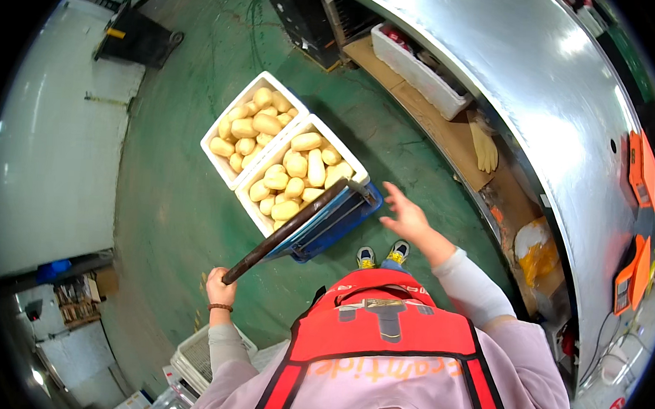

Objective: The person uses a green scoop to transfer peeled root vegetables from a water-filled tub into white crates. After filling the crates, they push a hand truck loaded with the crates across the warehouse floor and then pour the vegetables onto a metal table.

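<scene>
Bright, even indoor light through a strong fisheye

Glare streaks the curved steel counter (pixel 541 90) at right (brightest near its top); soft shadows fall beside the white crates (pixel 282 158) on the green floor (pixel 171 218), edges bend and darken into a black rim, with slight blur there.

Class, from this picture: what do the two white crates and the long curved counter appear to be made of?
White crates: probably foam or matte plastic; thick, dull white walls. Curved counter: likely stainless steel; silvery, with bright glare.
</scene>
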The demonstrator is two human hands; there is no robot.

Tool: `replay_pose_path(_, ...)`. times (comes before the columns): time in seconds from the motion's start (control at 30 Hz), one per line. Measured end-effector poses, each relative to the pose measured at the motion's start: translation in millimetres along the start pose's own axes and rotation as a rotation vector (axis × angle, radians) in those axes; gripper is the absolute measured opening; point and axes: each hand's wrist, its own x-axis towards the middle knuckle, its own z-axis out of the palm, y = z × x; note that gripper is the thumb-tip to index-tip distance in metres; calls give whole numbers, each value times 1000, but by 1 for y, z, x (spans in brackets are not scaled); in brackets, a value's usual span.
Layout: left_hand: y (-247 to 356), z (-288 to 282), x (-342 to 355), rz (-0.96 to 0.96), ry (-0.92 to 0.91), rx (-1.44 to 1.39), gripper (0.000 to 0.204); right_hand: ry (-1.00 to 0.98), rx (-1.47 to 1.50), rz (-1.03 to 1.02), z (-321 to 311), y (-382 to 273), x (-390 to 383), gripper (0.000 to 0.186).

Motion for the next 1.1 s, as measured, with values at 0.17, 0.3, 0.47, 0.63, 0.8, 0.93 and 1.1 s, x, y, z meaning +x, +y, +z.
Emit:
replay_pose_path(0.17,-45,-16,1,154,57,100,14,-112,-202,-541,57,-53,55,72)
replay_pose_path(0.3,-57,-35,14,111,-11,218,16,-288,-254,-518,85,-60,58,41)
replay_pose_path(0.47,-84,-41,10,-141,-81,429,26,-395,-215,-635,120,-51,65,42)
replay_pose_path(0.63,-39,-37,33,-576,-43,823,62,-747,-78,-497,132,-15,113,54)
replay_pose_path(0.8,13,-13,-23,-878,545,83,50,-888,-474,-294,101,96,199,47)
replay_pose_path(0.93,113,58,16,-705,114,449,57,-1057,-914,-203,59,154,256,36)
replay_pose_path(1.1,107,72,-39,-935,-138,457,51,-1211,-1174,-271,69,175,325,34)
